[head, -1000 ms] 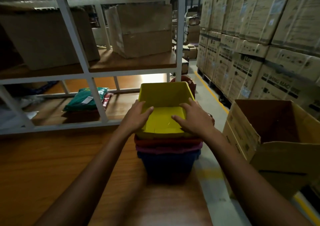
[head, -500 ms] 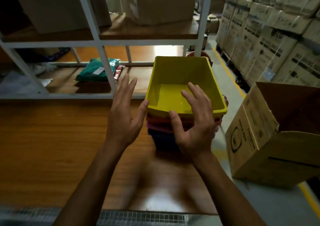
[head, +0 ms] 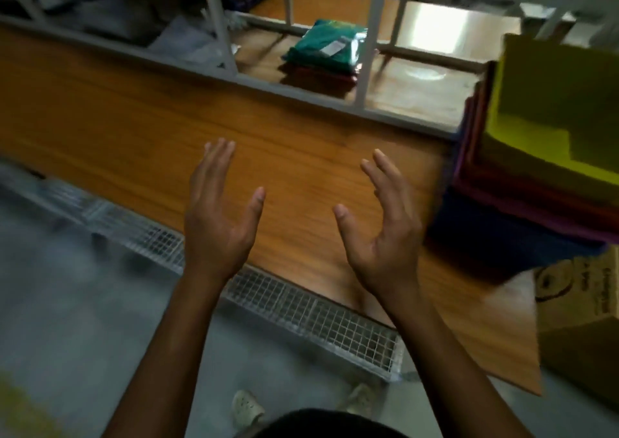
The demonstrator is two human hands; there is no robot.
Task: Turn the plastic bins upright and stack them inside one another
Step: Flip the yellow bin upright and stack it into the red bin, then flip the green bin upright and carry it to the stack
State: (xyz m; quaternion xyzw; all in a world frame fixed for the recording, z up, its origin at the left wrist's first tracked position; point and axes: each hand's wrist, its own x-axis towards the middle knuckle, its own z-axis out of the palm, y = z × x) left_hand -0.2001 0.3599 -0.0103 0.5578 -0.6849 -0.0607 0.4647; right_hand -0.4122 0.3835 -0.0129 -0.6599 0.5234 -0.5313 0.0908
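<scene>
**Bins nested at the shelf's right end**

Your left hand (head: 217, 216) and right hand (head: 382, 230) hover spread wide and empty over the shelf (head: 134, 126). The stack (head: 522, 203) sits upright at its right edge, yellow bin (head: 556, 109) topmost. Expect light, stiff, slick plastic; grip the rims.

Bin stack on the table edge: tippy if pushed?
Probably stable: the yellow bin sits nested upright in the red and blue bins, so they would likely slide as one. Empty plastic looks light. It stands near the table end, so a sideways shove might drop it.
</scene>
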